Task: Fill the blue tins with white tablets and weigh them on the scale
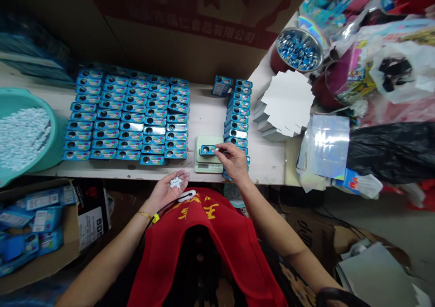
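Note:
My left hand [169, 190] is palm up below the table's front edge, its fingers spread under a small heap of white pellets [176, 182]. Over the small scale [203, 167], my right hand [233, 160] pinches a white pellet [216, 149] between thumb and fingertips. That pellet is at the right end of a blue box [205, 150] lying on the scale. The box has a round dark opening at its left end. Rows of similar blue boxes [132, 136] stand left of the scale, and a single column [238, 119] stands to its right.
A teal basin [54, 139] of white pellets is at the far left. Behind the rows rises a large carton [190, 39]. White cards [288, 103] and a metal bowl [317, 62] of shiny blue pieces are at right. An open carton [73, 234] is at lower left.

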A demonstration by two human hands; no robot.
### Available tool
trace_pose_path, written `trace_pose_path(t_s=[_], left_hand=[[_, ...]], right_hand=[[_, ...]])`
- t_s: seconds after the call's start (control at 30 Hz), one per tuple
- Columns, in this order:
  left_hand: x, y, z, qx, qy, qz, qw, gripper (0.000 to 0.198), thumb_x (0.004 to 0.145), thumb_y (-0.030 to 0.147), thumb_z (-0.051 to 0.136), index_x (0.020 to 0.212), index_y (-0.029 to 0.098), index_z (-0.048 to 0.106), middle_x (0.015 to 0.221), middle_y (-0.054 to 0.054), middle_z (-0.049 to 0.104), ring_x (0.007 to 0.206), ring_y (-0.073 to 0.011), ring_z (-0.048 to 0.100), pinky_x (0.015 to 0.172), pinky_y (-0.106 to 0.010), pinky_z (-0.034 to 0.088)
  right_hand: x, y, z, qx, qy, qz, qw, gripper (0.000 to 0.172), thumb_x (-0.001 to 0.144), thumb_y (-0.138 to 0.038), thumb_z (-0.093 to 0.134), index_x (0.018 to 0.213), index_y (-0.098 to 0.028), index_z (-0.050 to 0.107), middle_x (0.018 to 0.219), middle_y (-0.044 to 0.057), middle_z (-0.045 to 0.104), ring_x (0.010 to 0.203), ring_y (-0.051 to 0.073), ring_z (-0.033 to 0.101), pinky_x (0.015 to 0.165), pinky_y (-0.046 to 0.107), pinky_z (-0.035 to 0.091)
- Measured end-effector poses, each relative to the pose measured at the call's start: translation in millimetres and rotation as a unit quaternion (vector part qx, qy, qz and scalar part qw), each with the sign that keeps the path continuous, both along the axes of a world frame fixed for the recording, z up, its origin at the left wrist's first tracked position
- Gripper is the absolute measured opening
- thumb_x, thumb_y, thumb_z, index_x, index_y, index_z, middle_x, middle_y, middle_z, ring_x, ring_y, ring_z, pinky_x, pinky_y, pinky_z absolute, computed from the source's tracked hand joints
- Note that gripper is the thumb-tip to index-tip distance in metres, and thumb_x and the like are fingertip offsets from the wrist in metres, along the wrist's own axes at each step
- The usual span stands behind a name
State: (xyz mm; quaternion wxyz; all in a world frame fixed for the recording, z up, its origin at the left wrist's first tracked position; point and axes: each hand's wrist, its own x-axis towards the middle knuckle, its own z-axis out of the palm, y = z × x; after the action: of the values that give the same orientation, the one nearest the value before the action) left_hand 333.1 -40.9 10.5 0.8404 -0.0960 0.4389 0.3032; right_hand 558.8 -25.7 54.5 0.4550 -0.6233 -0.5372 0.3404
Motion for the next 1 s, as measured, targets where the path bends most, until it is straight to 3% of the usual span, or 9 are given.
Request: trace_pose_path(t_s=[0.07,0.2,0.33,0.43,0.57,0.7,0.8,0.9,1.0], left_hand=[[4.8,2.1,1.2,0.004,-0.009,-0.009,1.000,0.019,0.081,0.014,0.044,0.087,0.007,0.061,0.086,-0.013,0.065,0.082,-0.0198,0.062,0.072,-0.031,0.051],[16.0,8.6,4.5,0.014,-0.045,-0.028,0.998,0.023,0.083,0.025,0.045,0.087,0.008,0.060,0.080,-0.012,0.064,0.075,-0.0179,0.062,0.062,-0.027,0.051],[14.7,12.2,4.9,0.019,-0.066,-0.060,0.996,0.022,0.082,0.027,0.047,0.070,0.011,0.055,0.059,-0.002,0.053,0.045,-0.0056,0.047,0.031,-0.012,0.029],[1.6,12.8,2.0,0.018,-0.064,-0.045,0.997,0.024,0.082,0.028,0.048,0.065,0.012,0.051,0.053,0.003,0.044,0.038,-0.0020,0.035,0.029,-0.011,0.019],[-23.3,12.9,-0.3,0.002,-0.032,0.018,0.999,0.023,0.083,0.027,0.046,0.065,0.013,0.048,0.053,0.004,0.039,0.037,-0.0016,0.031,0.030,-0.012,0.019],[-45.6,7.1,1.5,-0.021,0.018,0.083,0.996,0.021,0.083,0.024,0.047,0.065,0.014,0.047,0.052,0.005,0.038,0.036,-0.0018,0.030,0.031,-0.013,0.018],[-59.1,-3.5,-1.0,-0.037,0.056,0.118,0.991,0.020,0.080,0.025,0.051,0.064,0.014,0.046,0.051,0.005,0.038,0.035,-0.0018,0.029,0.031,-0.013,0.017],[-71.0,-15.7,-9.6,-0.067,0.077,0.121,0.987,0.023,0.074,0.029,0.059,0.061,0.015,0.045,0.048,0.006,0.037,0.032,-0.0013,0.025,0.031,-0.014,0.017],[-80.5,-25.3,-19.1,-0.065,0.078,0.119,0.988,0.028,0.065,0.032,0.067,0.059,0.016,0.045,0.046,0.007,0.036,0.031,-0.0011,0.024,0.031,-0.014,0.019]], right_hand=[[-10.0,-3.5,0.7,0.003,-0.010,0.027,1.000,0.014,0.077,-0.022,0.055,0.088,-0.019,0.062,0.083,0.002,0.059,0.072,0.010,0.055,0.062,0.022,0.047],[-26.7,-8.3,-1.3,0.018,-0.097,0.165,0.981,0.022,0.079,-0.026,0.054,0.100,-0.021,0.059,0.093,0.004,0.060,0.086,0.013,0.055,0.076,0.028,0.046],[-13.3,2.6,-12.5,-0.017,-0.353,0.157,0.922,0.051,0.074,-0.025,0.060,0.122,-0.020,0.045,0.121,0.011,0.048,0.112,0.026,0.039,0.092,0.043,0.034],[6.8,24.7,-23.4,-0.074,-0.439,0.177,0.878,0.044,0.076,-0.022,0.056,0.119,-0.019,0.046,0.112,0.010,0.053,0.103,0.024,0.044,0.085,0.038,0.039],[23.8,82.0,-30.2,-0.056,-0.459,0.171,0.870,0.037,0.081,-0.025,0.048,0.117,-0.018,0.045,0.108,0.008,0.053,0.098,0.021,0.044,0.082,0.031,0.040],[24.0,170.6,-37.0,-0.058,-0.470,0.079,0.877,0.036,0.083,-0.025,0.044,0.118,-0.017,0.043,0.110,0.009,0.051,0.098,0.022,0.043,0.083,0.031,0.038],[13.9,231.2,-48.8,-0.084,-0.476,0.054,0.874,0.034,0.083,-0.024,0.044,0.117,-0.017,0.045,0.112,0.010,0.050,0.099,0.021,0.043,0.080,0.030,0.039],[8.7,266.5,-59.8,-0.086,-0.480,0.080,0.869,0.031,0.082,-0.025,0.047,0.112,-0.019,0.049,0.109,0.008,0.053,0.098,0.020,0.045,0.079,0.028,0.039],[23.5,278.4,-63.2,-0.067,-0.485,0.094,0.867,0.036,0.083,-0.029,0.046,0.117,-0.021,0.046,0.114,0.007,0.051,0.103,0.020,0.043,0.083,0.029,0.036]])
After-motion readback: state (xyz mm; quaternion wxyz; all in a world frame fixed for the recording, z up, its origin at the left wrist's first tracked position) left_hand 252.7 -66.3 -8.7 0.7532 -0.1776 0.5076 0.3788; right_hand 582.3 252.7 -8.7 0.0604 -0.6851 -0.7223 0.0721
